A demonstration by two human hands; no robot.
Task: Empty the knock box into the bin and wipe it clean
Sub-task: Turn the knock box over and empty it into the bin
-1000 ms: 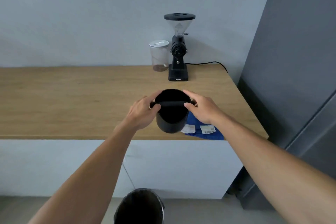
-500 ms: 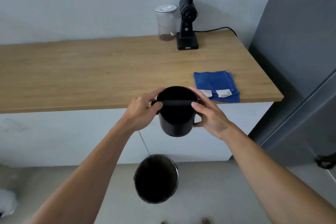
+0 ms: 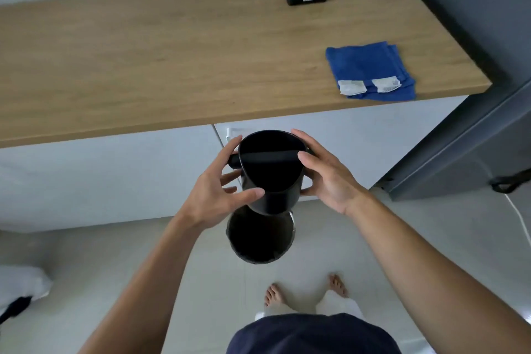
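We've got the knock box (image 3: 271,172) upright over the bin (image 3: 260,237), left hand (image 3: 214,195) and right hand (image 3: 324,171) wrapped round it. Tip it off-centre and grounds hit the floor.

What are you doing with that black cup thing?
A person holds a black knock box in the air with the left hand and right hand, one on each side. It is upright, open end up, above a dark bin on the floor, and not yet tipped. A folded blue cloth lies on the wooden counter.
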